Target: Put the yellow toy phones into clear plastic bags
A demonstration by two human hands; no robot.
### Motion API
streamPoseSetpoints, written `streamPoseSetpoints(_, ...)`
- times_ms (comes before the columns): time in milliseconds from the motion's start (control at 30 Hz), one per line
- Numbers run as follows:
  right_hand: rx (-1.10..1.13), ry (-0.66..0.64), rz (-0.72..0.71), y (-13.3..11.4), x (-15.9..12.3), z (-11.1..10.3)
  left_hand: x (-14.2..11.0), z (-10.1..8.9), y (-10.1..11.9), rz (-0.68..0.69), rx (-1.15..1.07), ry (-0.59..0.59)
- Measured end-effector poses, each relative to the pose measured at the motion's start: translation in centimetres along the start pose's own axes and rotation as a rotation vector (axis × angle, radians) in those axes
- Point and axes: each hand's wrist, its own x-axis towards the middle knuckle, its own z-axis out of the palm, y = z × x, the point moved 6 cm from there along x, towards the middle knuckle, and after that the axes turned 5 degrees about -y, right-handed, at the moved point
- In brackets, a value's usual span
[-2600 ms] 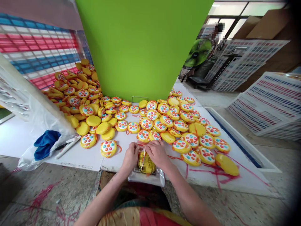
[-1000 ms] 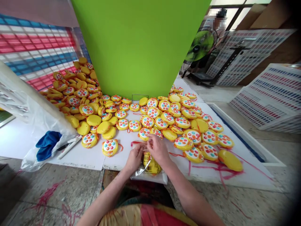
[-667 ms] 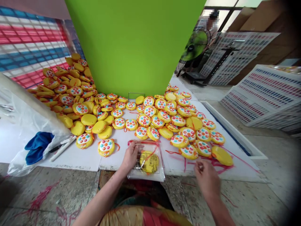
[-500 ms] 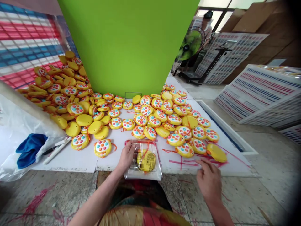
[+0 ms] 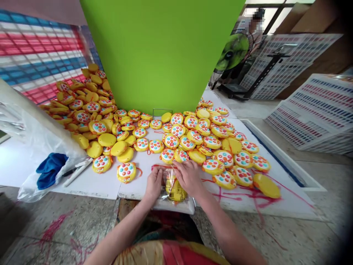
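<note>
Behind the work area rises a broad green panel (image 5: 162,51), and against its foot spreads a heap of yellow toy phones (image 5: 176,136) with coloured buttons, covering most of the white board (image 5: 91,184) that lies on the speckled floor. At the left edge slumps a large clear plastic sack (image 5: 33,147) with a blue cloth (image 5: 51,169) inside. Stacked white crates (image 5: 317,114) and a green fan (image 5: 235,51) stand off to the right.

Nearest the person, at the board's front edge, lies 1 small clear bag (image 5: 173,189) with a single yellow toy (image 5: 175,189) inside it, on top of a flat stack of more bags. Both hands rest on this bag. The left hand (image 5: 154,182) presses its curled fingers on the bag's left side; the right hand (image 5: 190,176) lies flatter over the top right, fingers spread toward the mouth. Neither hand is visibly closed around anything; whether either pinches the film I cannot tell.

As a judgement: the slick film could slide on the stack beneath and slip off the board's edge, or the red cord (image 5: 165,167) trailing at the mouth could get caught in the closure.
</note>
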Motion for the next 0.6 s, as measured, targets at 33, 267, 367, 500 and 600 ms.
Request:
streamPoseSetpoints(33, -0.004, -0.027, -0.008, 0.0, 0.3, 0.3, -0.1, 0.0, 0.1, 0.013, 0.006, 0.009)
streamPoseSetpoints(267, 0.159, 0.070, 0.009, 1.8, 0.2, -0.3, -0.6, 0.1, 0.8, 0.020, -0.002, 0.052)
streamPoseSetpoints(367, 0.293, 0.231, 0.208, 4.6, -1.3, -1.1, -0.8, 0.2, 0.6, -0.013, -0.111, 0.025)
streamPoseSetpoints(500, 0.583, 0.038, 0.392, 6.7, -2.4, 1.0, -0.9, 0.1, 0.8, 0.010, -0.181, -0.006)
streamPoseSetpoints(600, 0.795, -0.099, 0.422, 6.3, -2.4, 2.5, -0.8, 0.1, 0.9, 0.019, -0.203, -0.033)
